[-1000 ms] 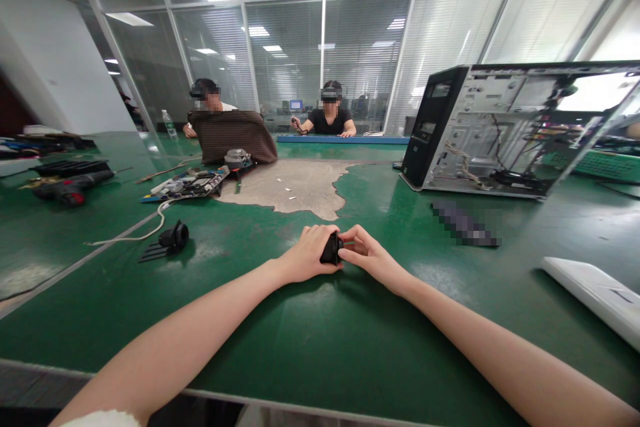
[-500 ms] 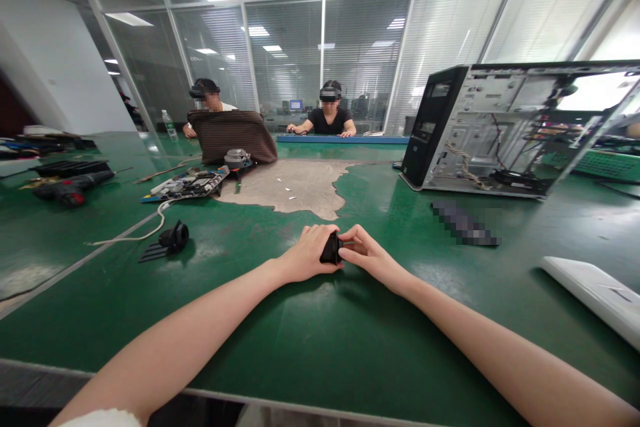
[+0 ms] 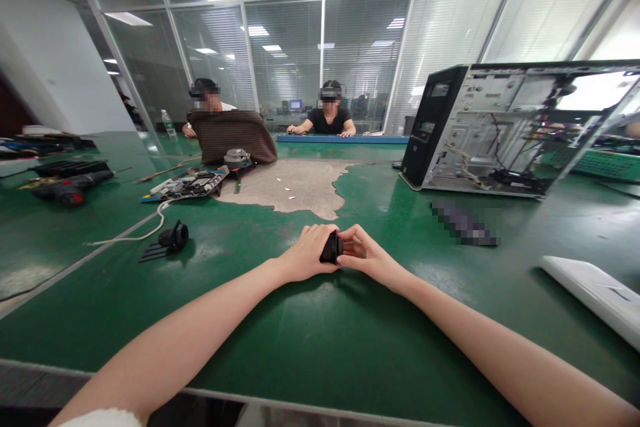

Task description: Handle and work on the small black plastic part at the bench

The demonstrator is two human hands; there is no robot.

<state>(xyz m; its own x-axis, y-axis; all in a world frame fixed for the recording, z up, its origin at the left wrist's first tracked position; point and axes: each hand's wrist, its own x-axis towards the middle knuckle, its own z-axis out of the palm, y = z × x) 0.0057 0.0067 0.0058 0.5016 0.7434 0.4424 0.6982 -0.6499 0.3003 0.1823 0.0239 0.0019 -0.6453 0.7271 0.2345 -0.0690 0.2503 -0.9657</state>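
Observation:
Between my hands, just above or on the green table (image 3: 320, 340), is a small black part (image 3: 329, 249) with a flanged round end facing right; its exact kind does not show. My left hand (image 3: 307, 252) is wrapped round its left side from above, hiding much of it. On the right, my right hand (image 3: 367, 255) has its thumb and fingertips closed on the flanged end. A black piece with a round collar and several prongs (image 3: 171, 237) lies farther left.
An open computer case (image 3: 440, 133) stands at back right, above a pixelated dark object (image 3: 465, 223) and a white panel (image 3: 590, 290). Back left are a circuit board (image 3: 187, 187), a cable (image 3: 135, 238), a power drill (image 3: 73, 188) and a brown bag (image 3: 233, 137). Two people sit across the table.
My right thumb and fingers have shifted slightly on the round end of the black part. My left hand keeps its hold in the same place.

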